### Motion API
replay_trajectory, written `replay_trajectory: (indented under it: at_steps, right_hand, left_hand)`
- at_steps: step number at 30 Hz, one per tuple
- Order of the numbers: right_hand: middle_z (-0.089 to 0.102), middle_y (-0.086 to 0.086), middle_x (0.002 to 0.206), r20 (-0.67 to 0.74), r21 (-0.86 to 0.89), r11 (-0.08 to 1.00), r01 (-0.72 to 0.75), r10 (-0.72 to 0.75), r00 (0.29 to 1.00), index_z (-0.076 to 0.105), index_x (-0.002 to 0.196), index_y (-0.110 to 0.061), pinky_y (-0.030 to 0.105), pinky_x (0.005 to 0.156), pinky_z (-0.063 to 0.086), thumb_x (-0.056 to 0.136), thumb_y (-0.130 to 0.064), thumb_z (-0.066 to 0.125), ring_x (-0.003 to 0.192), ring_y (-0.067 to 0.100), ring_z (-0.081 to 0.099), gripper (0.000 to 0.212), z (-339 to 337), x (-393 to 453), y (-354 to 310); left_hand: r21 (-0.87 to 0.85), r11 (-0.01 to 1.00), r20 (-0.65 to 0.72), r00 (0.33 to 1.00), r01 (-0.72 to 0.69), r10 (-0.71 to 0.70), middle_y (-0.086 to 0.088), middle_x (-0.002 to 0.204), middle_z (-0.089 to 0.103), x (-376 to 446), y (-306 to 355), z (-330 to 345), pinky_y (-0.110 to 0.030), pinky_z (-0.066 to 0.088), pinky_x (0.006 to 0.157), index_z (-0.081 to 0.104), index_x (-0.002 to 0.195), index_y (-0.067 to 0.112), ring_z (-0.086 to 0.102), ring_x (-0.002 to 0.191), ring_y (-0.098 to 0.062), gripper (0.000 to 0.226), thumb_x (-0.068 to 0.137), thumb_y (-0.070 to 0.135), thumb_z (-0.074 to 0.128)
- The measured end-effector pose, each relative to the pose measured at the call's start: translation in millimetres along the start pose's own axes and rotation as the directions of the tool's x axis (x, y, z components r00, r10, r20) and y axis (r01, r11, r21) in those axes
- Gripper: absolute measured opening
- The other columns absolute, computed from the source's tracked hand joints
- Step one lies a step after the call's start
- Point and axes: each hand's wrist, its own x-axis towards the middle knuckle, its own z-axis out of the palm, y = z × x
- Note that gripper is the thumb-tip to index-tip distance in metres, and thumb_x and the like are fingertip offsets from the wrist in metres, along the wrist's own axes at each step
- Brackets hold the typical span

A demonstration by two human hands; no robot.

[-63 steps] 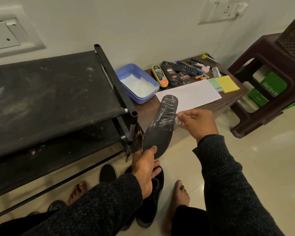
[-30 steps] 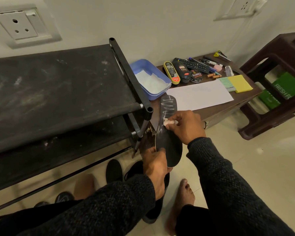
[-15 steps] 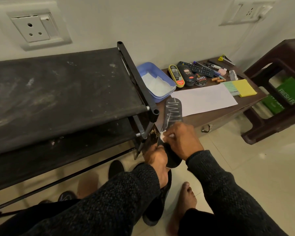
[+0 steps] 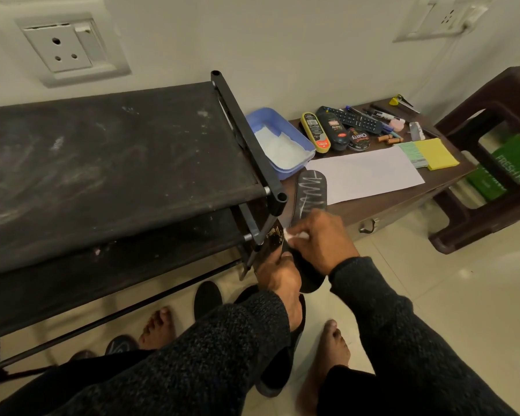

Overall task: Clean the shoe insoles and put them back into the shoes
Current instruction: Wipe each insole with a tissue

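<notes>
White wad [image 4: 294, 235] pinched in right hand [image 4: 321, 238], pressed on dark insole [image 4: 309, 190] mid-length. Left hand [image 4: 278, 274] gripped round heel end, insole held tilted up over bench [image 4: 403, 199] edge, beside rack [image 4: 117, 163]. Chalky zigzag marks left on toe half. Best done in firm strokes heel to toe, grip kept tight so insole did not flex, wad turned to a fresh face. Shoe [image 4: 279, 370] on floor below, between bare feet. Second insole [image 4: 207, 298] lay near. Tray [image 4: 282, 139] of tissue within reach on bench.
</notes>
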Motion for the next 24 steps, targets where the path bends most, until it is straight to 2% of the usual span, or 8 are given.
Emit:
replay_trajectory:
  at_steps: [3,6,9,11,13,16,19,24]
  right_hand:
    - [0.063,0.002,0.102,-0.032,0.040,0.999,0.000,0.001,0.999,0.079,0.095,-0.017,0.024,0.083,0.047,0.085,-0.017,0.077,0.097,0.016,0.058,0.010,5.9,-2.6,0.0]
    - [0.062,0.007,0.106,-0.119,0.062,0.998,-0.020,0.027,0.992,0.078,0.097,-0.014,0.035,0.087,0.053,0.088,-0.013,0.072,0.099,0.021,0.059,0.011,7.7,11.4,0.5]
    - [0.064,0.012,0.109,-0.158,0.029,0.996,-0.085,0.089,0.984,0.078,0.099,-0.013,0.040,0.088,0.054,0.090,-0.016,0.068,0.102,0.028,0.061,0.014,6.5,24.3,0.8]
    - [0.065,0.012,0.111,-0.119,0.001,0.996,-0.084,0.084,0.989,0.079,0.099,-0.013,0.040,0.090,0.054,0.091,-0.017,0.069,0.104,0.028,0.061,0.014,2.3,23.4,-4.4]
    - [0.070,0.008,0.110,-0.006,0.005,0.999,-0.042,0.042,0.999,0.080,0.098,-0.014,0.032,0.091,0.053,0.089,-0.014,0.072,0.104,0.024,0.064,0.012,-3.2,18.2,-7.9]
    - [0.070,0.003,0.109,0.081,0.010,0.999,-0.033,0.032,0.996,0.080,0.097,-0.016,0.026,0.091,0.052,0.087,-0.012,0.073,0.102,0.019,0.065,0.013,-4.2,12.0,-12.9]
    - [0.070,0.008,0.107,-0.031,0.049,0.998,-0.048,0.049,0.998,0.080,0.095,-0.015,0.036,0.090,0.055,0.087,-0.013,0.072,0.100,0.023,0.065,0.011,3.5,18.3,-8.9]
    - [0.068,0.013,0.107,-0.184,0.035,0.989,-0.144,0.148,0.972,0.079,0.097,-0.013,0.043,0.087,0.055,0.087,-0.012,0.070,0.100,0.030,0.064,0.014,5.8,36.1,4.7]
  left_hand:
    - [0.004,1.000,0.020,1.000,-0.023,0.023,-0.010,0.116,0.072,1.2,-3.4,-0.6,-0.051,0.053,0.100,0.075,0.104,0.024,0.069,0.109,-0.030,0.029,0.101,0.011,0.050]
    - [0.056,0.994,0.051,0.995,-0.090,0.087,-0.009,0.115,0.073,-0.2,-3.3,-2.2,-0.053,0.054,0.099,0.073,0.115,0.023,0.069,0.108,-0.032,0.028,0.094,0.022,0.054]
    - [0.099,0.991,0.024,0.996,-0.090,0.088,-0.006,0.114,0.074,4.6,-3.3,-0.4,-0.051,0.054,0.099,0.073,0.116,0.023,0.070,0.107,-0.030,0.028,0.095,0.020,0.055]
    - [0.078,0.996,-0.003,0.999,-0.052,0.052,-0.006,0.115,0.074,6.6,-1.7,0.1,-0.049,0.054,0.099,0.073,0.116,0.023,0.070,0.107,-0.029,0.027,0.097,0.017,0.056]
    - [0.093,0.995,0.041,0.998,-0.044,0.041,-0.012,0.114,0.073,5.7,-1.1,0.4,-0.052,0.054,0.099,0.074,0.108,0.021,0.069,0.109,-0.035,0.024,0.095,0.018,0.055]
    - [-0.013,1.000,0.007,1.000,-0.014,0.014,-0.010,0.110,0.075,6.7,-0.1,4.2,-0.048,0.054,0.098,0.077,0.095,0.024,0.070,0.105,-0.031,0.025,0.096,0.012,0.055]
    - [0.006,0.999,0.003,0.999,-0.041,0.041,-0.005,0.109,0.076,9.9,-3.6,4.4,-0.048,0.054,0.099,0.080,0.096,0.031,0.071,0.104,-0.027,0.026,0.087,0.021,0.058]
    - [0.066,0.997,-0.078,0.995,-0.050,0.055,-0.003,0.116,0.074,9.3,-3.8,7.0,-0.046,0.055,0.098,0.073,0.118,0.025,0.070,0.106,-0.024,0.026,0.099,0.016,0.057]
